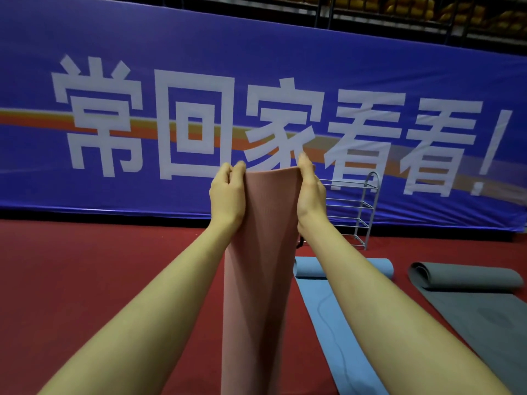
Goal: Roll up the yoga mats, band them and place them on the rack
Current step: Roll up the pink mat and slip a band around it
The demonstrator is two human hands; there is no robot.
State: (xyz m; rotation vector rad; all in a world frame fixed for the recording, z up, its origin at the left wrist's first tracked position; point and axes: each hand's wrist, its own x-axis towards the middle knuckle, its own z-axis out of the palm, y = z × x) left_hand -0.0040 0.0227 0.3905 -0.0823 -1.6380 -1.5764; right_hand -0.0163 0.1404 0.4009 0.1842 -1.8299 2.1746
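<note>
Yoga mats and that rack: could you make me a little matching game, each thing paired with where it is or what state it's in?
Things:
1. pink mat
2. blue mat
3. grey mat
4. rack

States:
A. stands by the blue banner, shelves bare
B. farthest right on the floor, far end partly rolled
C. gripped at its top edge by the left hand and right hand
D. on the floor between the other two mats, far end partly rolled

Pairs: 1-C, 2-D, 3-B, 4-A

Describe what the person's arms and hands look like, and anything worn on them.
Both forearms are bare up to the frame edge, with no sleeves in view. The left hand and right hand wear no gloves, and no rings, watch or bracelet show. The fingers are bare, with no visible markings.
</note>
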